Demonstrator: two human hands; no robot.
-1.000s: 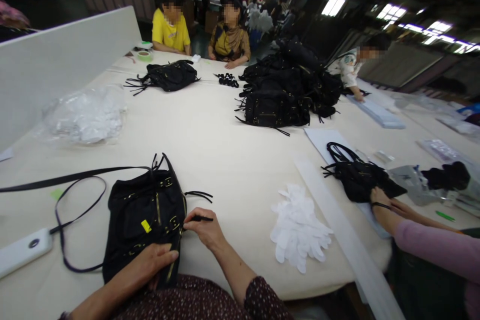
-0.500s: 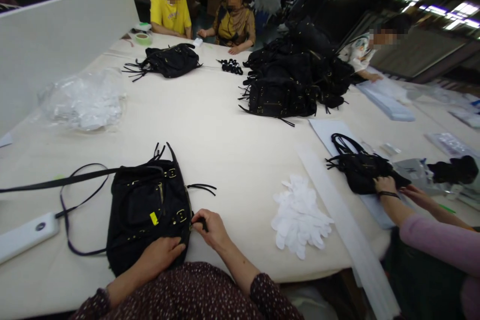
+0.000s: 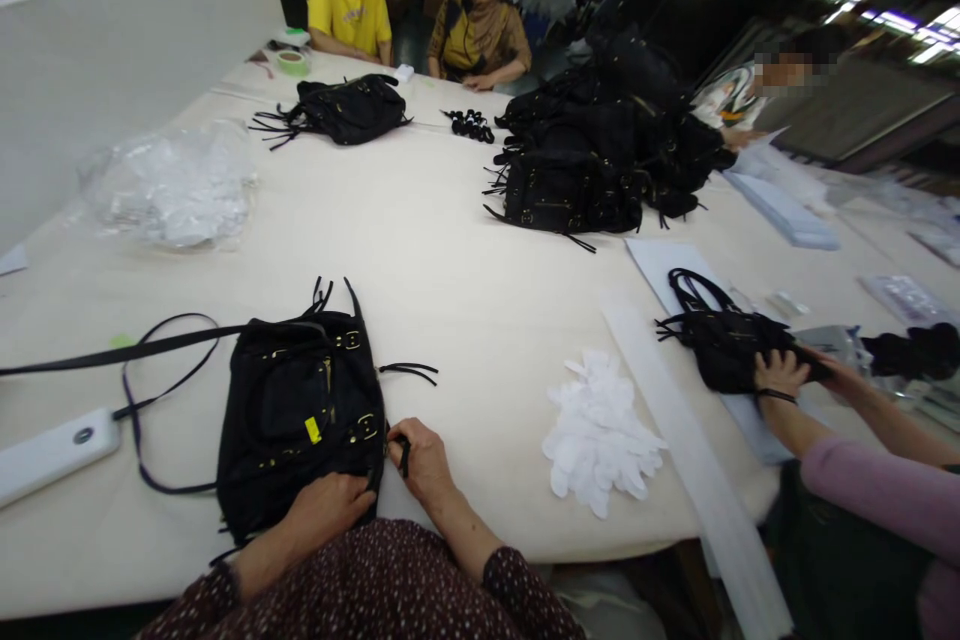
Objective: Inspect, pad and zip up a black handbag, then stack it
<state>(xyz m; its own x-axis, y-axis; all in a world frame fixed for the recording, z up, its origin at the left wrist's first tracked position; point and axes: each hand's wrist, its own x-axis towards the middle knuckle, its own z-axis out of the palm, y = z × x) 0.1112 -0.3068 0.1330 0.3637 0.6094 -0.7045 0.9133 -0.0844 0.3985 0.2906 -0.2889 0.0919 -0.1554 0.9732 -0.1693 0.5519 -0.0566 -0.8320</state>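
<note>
A black handbag [image 3: 281,410] with brass-coloured buckles and zips lies flat in front of me, a small yellow tag [image 3: 313,430] on its face. My left hand [image 3: 330,510] is closed on the bag's near right corner, with the fingertips partly hidden. At the bag's right edge my right hand [image 3: 421,460] pinches a short black pull tab [image 3: 405,456]. Thin black tassels [image 3: 409,370] stick out from the same edge, farther up. A long black strap [image 3: 135,356] runs from the bag to the left, looping on the table.
A white device [image 3: 56,455] lies left, below a clear plastic bundle [image 3: 180,185]. White cut pieces [image 3: 600,435] lie right of me, beside a pale strip [image 3: 690,460]. Farther back is a black bag pile [image 3: 585,150]. At right, a co-worker's hands [image 3: 784,375] handle another bag [image 3: 731,345].
The view has shifted slightly. Both my hands stay at the bag's right edge, with little visible movement. Across the table, one person's hands have drawn together.
</note>
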